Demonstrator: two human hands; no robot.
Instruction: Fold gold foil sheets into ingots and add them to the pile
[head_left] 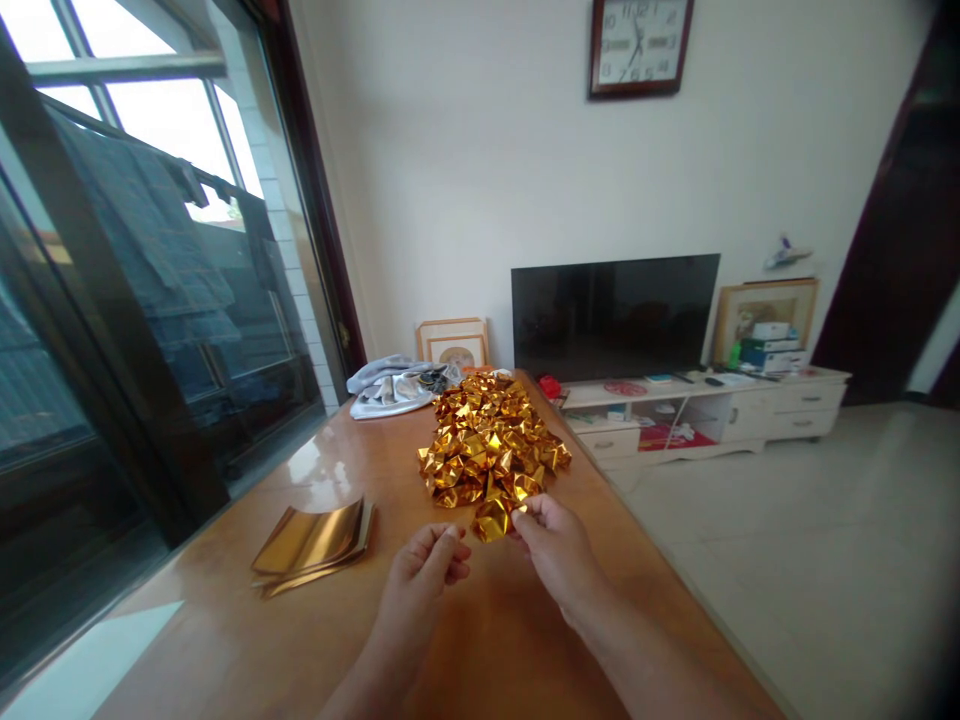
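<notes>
The wall clock (638, 45) at the top of the frame is cut off by the upper edge. Both forearms run out at the bottom edge. The small items on the TV stand (705, 405) at right are too small to identify. The right hand's (556, 545) fingers (525, 515) partly cover the folded gold foil piece (491, 522). The frame's right corners fade into dark blur.
</notes>
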